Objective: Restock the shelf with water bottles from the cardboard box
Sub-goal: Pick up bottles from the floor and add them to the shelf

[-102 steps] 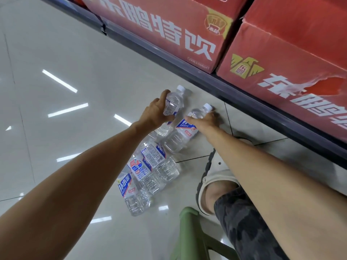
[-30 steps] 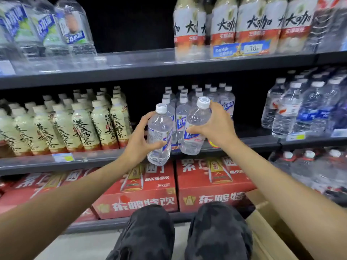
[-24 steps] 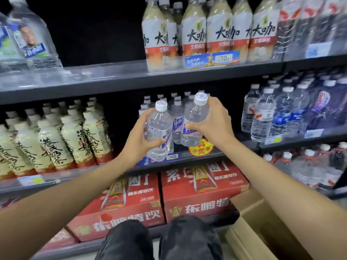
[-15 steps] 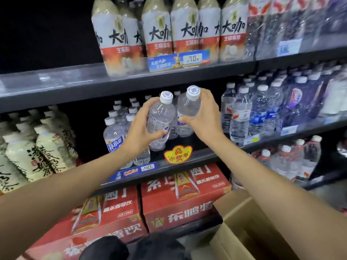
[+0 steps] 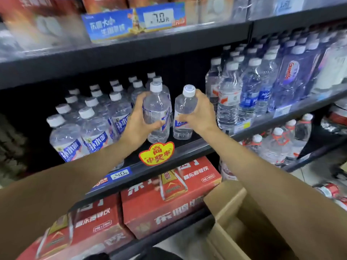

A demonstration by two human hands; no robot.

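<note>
The left hand [image 5: 138, 120] grips one water bottle [image 5: 156, 113], fingers curled round its body; the right hand [image 5: 200, 113] grips a second bottle [image 5: 185, 114] just right of the first; both bottles stand upright at the front of the middle shelf [image 5: 187, 149], directly above the yellow sticker [image 5: 156, 153] on the shelf edge, though whether their bases touch the shelf I cannot tell; rows of matching bottles [image 5: 90, 128] stand left of the sticker; the cardboard box [image 5: 231, 207] sits below and right of it, beside red cartons [image 5: 169, 199].
</note>
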